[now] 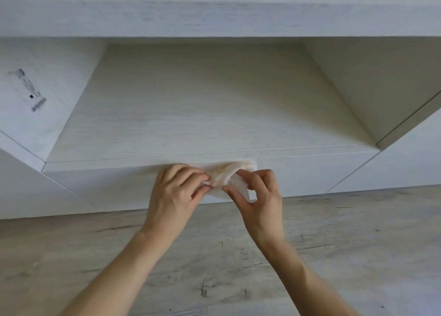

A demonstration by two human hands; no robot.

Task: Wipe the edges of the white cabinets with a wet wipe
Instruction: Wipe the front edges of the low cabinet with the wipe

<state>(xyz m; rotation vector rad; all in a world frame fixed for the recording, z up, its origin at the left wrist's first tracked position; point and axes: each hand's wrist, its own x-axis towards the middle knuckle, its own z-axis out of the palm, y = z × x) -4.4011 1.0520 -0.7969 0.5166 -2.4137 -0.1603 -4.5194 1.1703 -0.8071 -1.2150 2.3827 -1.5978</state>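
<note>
A white wet wipe, crumpled and with a brownish smudge on it, is held between both hands just in front of the white cabinet's lower front edge. My left hand pinches the wipe's left end with thumb and fingers. My right hand grips its right side, thumb underneath. The wipe sits at the height of the edge, near the middle of the open compartment; whether it touches the edge I cannot tell.
The open compartment's bottom shelf runs back under an upper shelf board. A metal hinge plate is fixed on the left inner wall. A side panel closes the right. Grey wood-look floor lies below.
</note>
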